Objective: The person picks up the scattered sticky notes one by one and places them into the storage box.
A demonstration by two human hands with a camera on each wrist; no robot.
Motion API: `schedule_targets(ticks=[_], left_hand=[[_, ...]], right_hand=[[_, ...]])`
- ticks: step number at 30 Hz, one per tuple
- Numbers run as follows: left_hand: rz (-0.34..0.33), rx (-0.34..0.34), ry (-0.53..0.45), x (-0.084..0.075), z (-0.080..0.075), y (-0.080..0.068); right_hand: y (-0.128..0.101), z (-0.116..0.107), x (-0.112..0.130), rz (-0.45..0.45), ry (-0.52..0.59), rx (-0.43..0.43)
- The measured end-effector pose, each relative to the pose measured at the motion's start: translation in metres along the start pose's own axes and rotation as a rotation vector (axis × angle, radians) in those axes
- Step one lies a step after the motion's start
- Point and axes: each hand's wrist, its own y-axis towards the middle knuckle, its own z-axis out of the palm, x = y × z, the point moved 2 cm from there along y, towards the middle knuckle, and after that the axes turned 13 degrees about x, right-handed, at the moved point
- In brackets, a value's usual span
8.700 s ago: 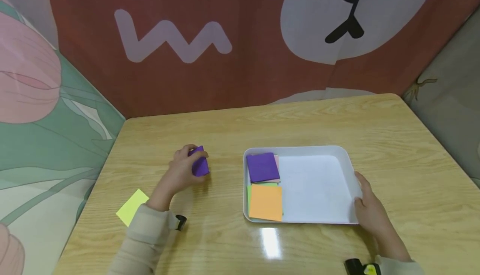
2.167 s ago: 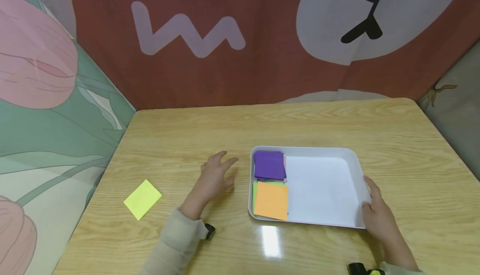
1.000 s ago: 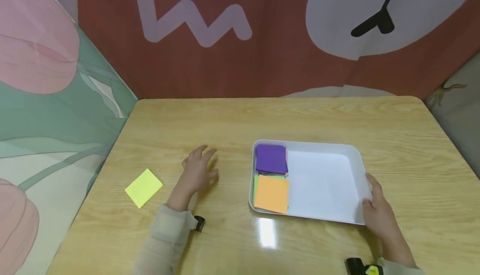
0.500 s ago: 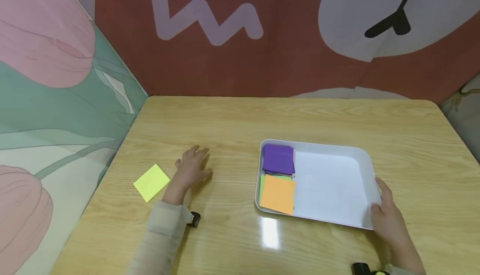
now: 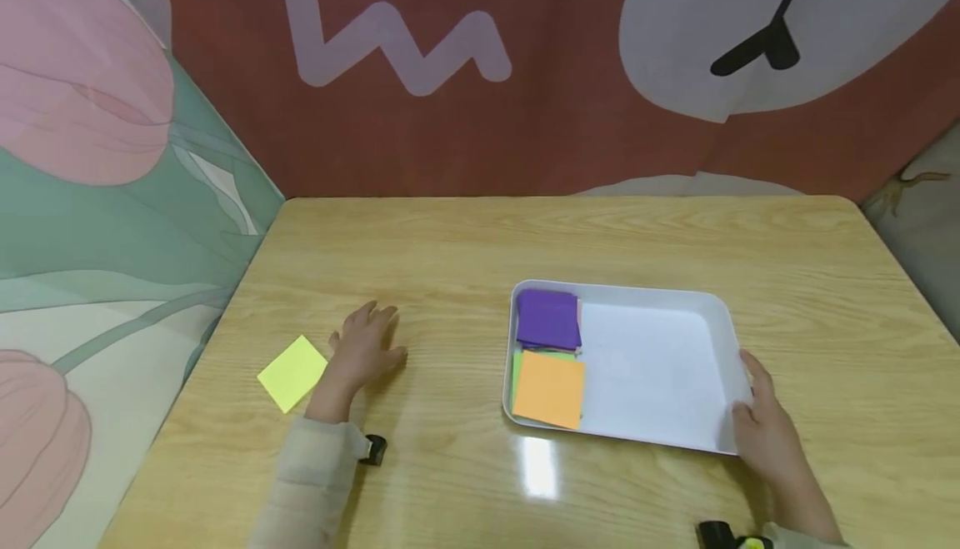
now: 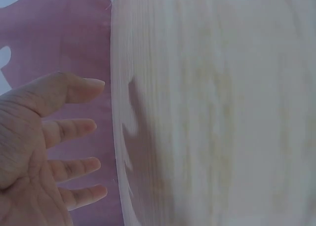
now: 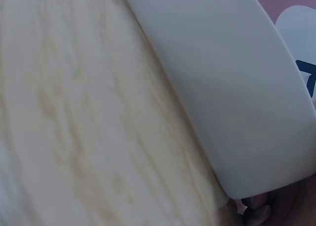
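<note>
My left hand is spread and holds nothing, just to the right of a yellow square sticky note on the table. In the left wrist view, its slightly bent fingers cast a shadow on the wood. At the right end of a white tray, my right hand grips the rim near the front corner. The right wrist view has its curled fingertips under the tray's corner. Inside the tray's left end lie purple squares at the back and an orange sticky note in front, over green.
The wooden table meets a reddish-brown curtain at the back. A patterned fabric wall runs along the left. A black device is strapped at the left wrist.
Earliest, my left hand held a purple square left of the tray; purple squares now lie stacked in it. The emptied hand has since moved left toward the yellow note. My right hand stays on the tray.
</note>
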Motion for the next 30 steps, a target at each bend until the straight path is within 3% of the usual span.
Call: schedule_targets(ticks=[7,17,30], left_hand=[[-0.035,-0.033,-0.030,0.013,-0.003,-0.011],[-0.102,-0.016,-0.049,0.026,-0.005,-0.024],[-0.117,0.006,-0.060,0.032,-0.005,-0.031]], right_hand=[[0.000,0.001,0.002,-0.026,-0.009,-0.017],[0.000,0.001,0.001,0.004,0.001,-0.005],[0.000,0.001,-0.002,0.014,0.014,0.006]])
